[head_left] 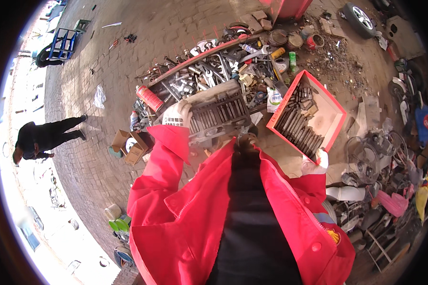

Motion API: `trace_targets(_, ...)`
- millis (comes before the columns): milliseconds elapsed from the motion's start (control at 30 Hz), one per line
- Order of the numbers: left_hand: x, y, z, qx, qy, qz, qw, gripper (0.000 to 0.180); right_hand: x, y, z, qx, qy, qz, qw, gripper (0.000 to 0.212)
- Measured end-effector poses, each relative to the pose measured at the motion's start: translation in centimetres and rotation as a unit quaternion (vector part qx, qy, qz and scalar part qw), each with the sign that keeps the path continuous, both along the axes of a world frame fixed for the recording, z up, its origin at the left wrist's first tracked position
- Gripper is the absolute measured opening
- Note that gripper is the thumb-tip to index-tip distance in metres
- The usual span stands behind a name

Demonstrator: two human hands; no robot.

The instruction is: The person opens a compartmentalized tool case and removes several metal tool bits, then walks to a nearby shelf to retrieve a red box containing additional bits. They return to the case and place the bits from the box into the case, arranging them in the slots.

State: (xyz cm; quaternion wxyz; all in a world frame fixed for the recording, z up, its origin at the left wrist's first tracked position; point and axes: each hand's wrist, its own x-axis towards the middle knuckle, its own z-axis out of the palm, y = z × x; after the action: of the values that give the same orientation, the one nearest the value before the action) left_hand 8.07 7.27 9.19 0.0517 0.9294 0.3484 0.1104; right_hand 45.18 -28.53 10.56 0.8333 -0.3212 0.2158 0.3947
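My left hand (177, 114), in a white work glove with print on its back, is closed at the left edge of a dark grey tool case (213, 93). The case lies open, with rows of slim metal sockets or bits (228, 113) in its slots. My right hand (317, 163), also gloved, grips the near corner of a red-edged cardboard box (332, 114). Rod-shaped metal pieces (292, 124) fill the box's left and near side, along with several short blocks. The box is tilted, its fingers-side corner close to my body.
Beyond the case, a long tray (202, 56) is heaped with wrenches and sockets. A red spray can (150, 97) lies at its left end. Open tins (294, 40) and a wheel (359, 20) stand farther right. Scrap and a fan frame (373, 154) crowd the right. At left is a person (45, 137) in black.
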Motion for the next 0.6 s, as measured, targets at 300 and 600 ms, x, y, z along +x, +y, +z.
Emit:
trace_targets(300, 3.8, 19.0, -4.8, -0.181, 0.206, 0.124, 0.954, 0.032, -4.1, 1.9, 1.7, -0.142, -0.015, -0.059, 0.988, 0.025)
trace_targets(600, 6.4, -1.6, -6.3, -0.595, -0.363, 0.154, 0.701, 0.062, -5.2, 1.9, -1.0, -0.121, 0.0, 0.051, 0.991, 0.037)
